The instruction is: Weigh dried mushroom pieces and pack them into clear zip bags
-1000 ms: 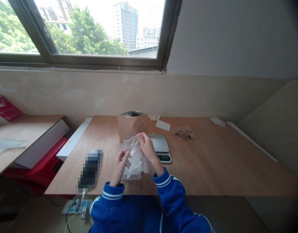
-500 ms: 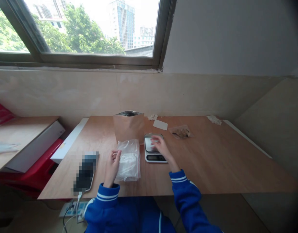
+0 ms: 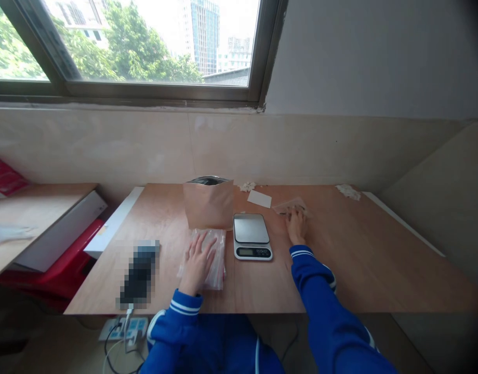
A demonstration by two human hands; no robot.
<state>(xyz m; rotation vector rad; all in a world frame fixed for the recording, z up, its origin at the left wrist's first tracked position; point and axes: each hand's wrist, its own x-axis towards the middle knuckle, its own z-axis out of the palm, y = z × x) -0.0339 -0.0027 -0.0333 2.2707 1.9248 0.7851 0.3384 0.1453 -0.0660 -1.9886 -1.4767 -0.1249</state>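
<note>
My left hand (image 3: 198, 265) lies with its fingers spread on a stack of clear zip-lock bags (image 3: 217, 270). My right hand (image 3: 296, 223) reaches over a small clear bag with brown contents (image 3: 283, 206), its fingertips resting on it and covering most of it. Between my hands sits a white kitchen scale (image 3: 251, 229) with nothing on its plate. Just behind the clear bags, a brown kraft pouch (image 3: 208, 203) stands upright with its silvery mouth open.
A white card (image 3: 259, 199) and crumpled tissue (image 3: 247, 186) lie behind the scale. More tissue (image 3: 348, 192) is at the back right. At the left, a phone (image 3: 140, 272) is plugged into a white cable (image 3: 129, 314) running down over the table's front edge to a power strip (image 3: 106, 331).
My right hand has moved off the scale plate, rightward and forward onto the small bag. My left hand has shifted right, opened from its curl and flattened over the clear bags.
</note>
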